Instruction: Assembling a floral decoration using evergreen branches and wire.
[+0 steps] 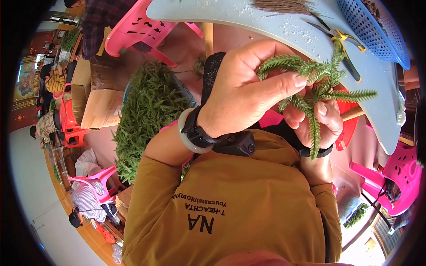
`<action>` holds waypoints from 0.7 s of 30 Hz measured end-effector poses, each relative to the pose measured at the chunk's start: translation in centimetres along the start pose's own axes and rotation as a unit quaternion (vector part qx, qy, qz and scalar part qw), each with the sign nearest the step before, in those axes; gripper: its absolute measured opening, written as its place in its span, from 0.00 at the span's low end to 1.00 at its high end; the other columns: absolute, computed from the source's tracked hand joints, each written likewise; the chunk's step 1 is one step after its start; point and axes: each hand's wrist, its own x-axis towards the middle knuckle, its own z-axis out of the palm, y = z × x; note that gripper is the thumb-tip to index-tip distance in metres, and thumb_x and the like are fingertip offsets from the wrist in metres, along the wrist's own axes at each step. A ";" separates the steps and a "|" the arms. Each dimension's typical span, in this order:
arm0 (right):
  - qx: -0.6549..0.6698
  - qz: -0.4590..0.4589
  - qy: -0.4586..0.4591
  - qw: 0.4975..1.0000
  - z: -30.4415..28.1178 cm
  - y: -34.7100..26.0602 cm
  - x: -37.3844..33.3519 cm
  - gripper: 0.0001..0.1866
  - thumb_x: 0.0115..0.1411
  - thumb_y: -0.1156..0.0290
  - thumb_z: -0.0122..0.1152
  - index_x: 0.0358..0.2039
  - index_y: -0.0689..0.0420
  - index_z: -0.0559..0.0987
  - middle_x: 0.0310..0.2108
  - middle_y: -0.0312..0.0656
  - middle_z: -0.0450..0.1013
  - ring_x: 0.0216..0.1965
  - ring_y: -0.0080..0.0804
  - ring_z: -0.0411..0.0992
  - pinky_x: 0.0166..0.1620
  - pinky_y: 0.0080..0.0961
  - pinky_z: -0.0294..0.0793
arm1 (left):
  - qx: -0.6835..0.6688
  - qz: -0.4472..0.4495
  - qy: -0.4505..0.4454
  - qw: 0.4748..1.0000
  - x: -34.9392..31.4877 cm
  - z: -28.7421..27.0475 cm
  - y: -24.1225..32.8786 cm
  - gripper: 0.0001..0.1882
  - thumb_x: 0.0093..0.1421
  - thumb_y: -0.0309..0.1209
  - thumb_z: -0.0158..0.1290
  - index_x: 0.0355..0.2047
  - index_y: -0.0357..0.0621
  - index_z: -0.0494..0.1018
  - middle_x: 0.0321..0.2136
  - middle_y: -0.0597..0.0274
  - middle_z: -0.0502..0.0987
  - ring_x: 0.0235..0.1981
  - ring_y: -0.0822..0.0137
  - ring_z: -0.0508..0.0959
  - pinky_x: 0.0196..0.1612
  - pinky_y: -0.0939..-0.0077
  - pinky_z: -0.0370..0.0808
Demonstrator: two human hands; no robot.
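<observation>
A green artificial pine sprig (323, 85) with several needled branches is held up in front of my chest, beside the table's curved edge. My left hand (248, 91) pinches its upper part, the thumb pressed along a branch and the other fingers partly hidden behind it. Lower down, my right hand (326, 124) closes its thumb and fingers around the base, where one branch hangs across the palm. Pliers (350, 60) with yellow and black handles lie on the pale blue table (230, 11) just past the sprig. A bundle of thin brown stems (284, 5) rests farther back.
A blue perforated basket (386, 44) sits at the table's right side. White crumbs dot the tabletop. To my left stands a tub heaped with green sprigs (151, 111), beside cardboard boxes (103, 106). Pink chairs (142, 26) stand around, and other people (88, 204) sit farther left.
</observation>
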 end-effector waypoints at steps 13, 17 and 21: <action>-0.137 -0.172 0.078 0.972 0.7 -0.2 0.0 0.19 0.52 0.71 0.58 0.44 0.62 0.67 0.35 0.47 0.70 0.34 0.34 0.70 0.38 0.28 0.71 | 0.180 0.166 0.038 0.969 0.2 0.0 -1.0 0.10 0.54 0.21 0.51 0.38 0.32 0.68 0.30 0.61 0.75 0.30 0.74 0.75 0.34 0.84 0.71; -0.107 -0.141 0.066 0.982 0.0 -0.6 0.0 0.14 0.54 0.72 0.57 0.41 0.60 0.68 0.33 0.46 0.71 0.33 0.33 0.70 0.39 0.27 0.72 | 0.258 0.204 0.009 0.944 0.5 -0.7 -0.8 0.13 0.51 0.21 0.53 0.38 0.33 0.67 0.29 0.60 0.75 0.31 0.73 0.75 0.36 0.82 0.70; -0.098 -0.129 0.089 0.983 0.6 -0.5 -0.4 0.12 0.55 0.73 0.56 0.39 0.61 0.69 0.32 0.46 0.71 0.33 0.33 0.70 0.39 0.27 0.72 | 0.279 0.191 0.003 0.941 -0.1 -0.2 0.1 0.17 0.51 0.19 0.52 0.42 0.31 0.67 0.33 0.60 0.74 0.35 0.73 0.73 0.40 0.81 0.69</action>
